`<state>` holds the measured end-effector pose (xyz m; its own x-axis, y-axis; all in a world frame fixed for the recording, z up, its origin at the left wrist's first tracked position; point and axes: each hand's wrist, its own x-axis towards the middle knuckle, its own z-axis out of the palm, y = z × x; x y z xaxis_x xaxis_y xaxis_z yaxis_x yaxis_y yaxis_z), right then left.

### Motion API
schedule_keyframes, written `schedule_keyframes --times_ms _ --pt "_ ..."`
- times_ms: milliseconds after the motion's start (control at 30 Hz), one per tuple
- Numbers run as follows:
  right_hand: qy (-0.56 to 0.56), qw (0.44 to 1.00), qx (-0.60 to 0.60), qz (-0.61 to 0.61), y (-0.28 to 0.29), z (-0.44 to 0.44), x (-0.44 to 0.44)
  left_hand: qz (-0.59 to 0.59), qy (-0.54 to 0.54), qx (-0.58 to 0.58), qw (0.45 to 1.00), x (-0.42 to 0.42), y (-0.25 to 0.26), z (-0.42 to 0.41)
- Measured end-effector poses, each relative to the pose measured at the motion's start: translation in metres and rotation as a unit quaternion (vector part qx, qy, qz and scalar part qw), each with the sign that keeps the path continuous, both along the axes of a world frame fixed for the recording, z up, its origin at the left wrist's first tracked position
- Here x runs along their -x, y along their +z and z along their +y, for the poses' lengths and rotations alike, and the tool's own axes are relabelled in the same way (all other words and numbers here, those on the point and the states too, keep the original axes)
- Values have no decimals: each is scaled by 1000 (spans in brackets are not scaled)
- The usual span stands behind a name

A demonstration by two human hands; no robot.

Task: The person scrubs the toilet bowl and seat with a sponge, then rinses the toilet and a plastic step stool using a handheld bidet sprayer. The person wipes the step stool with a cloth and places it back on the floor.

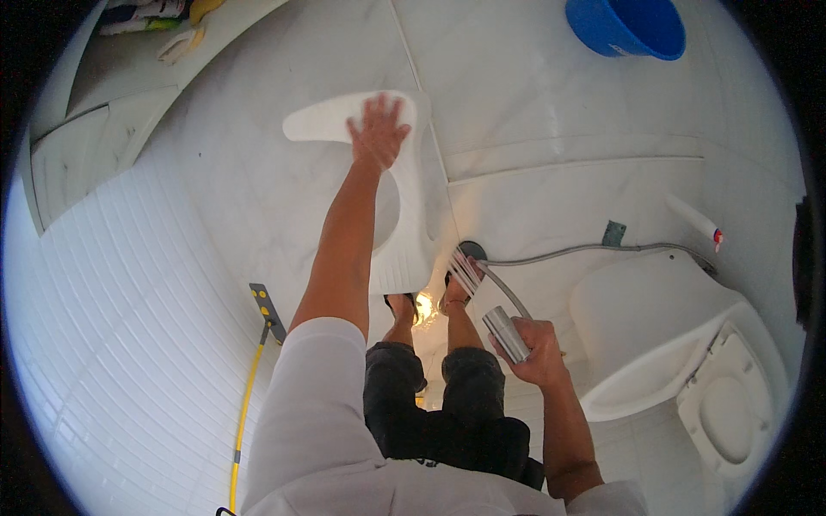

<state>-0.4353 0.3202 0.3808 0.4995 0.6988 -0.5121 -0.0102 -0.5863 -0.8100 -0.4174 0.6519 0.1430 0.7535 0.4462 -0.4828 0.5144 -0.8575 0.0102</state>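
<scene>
My left hand (379, 131) lies with fingers spread on the upper part of a white U-shaped plastic stool (410, 213), whose lower arm has ridges. The stool's other arm extends left, past a curved opening. My right hand (539, 348) grips a cylindrical metal spray head (507, 334) at lower right. Thin jets of water (463, 272) leave it towards my sandalled foot. From the spray head a flexible metal hose (561, 253) runs up and off to the right.
A white toilet (652, 342) with a seat (728, 403) stands at right. A blue bucket (626, 29) is at upper right, a yellow-handled tool (246, 400) at left. Shelving (97, 168) with items occupies the upper left. Light reflects from the wet floor (424, 309) between my feet.
</scene>
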Motion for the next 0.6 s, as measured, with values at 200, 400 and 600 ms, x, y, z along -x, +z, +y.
schedule_keyframes --times_ms 200,400,600 --pt "-11 1000 2 -13 -23 1 9 -114 510 -17 852 20 -18 42" --pt "-54 998 -6 18 -24 52 13 -216 305 -145 916 55 -60 58" --pt "-92 996 17 -1 -40 69 22 -75 -76 -94 990 9 -13 77"
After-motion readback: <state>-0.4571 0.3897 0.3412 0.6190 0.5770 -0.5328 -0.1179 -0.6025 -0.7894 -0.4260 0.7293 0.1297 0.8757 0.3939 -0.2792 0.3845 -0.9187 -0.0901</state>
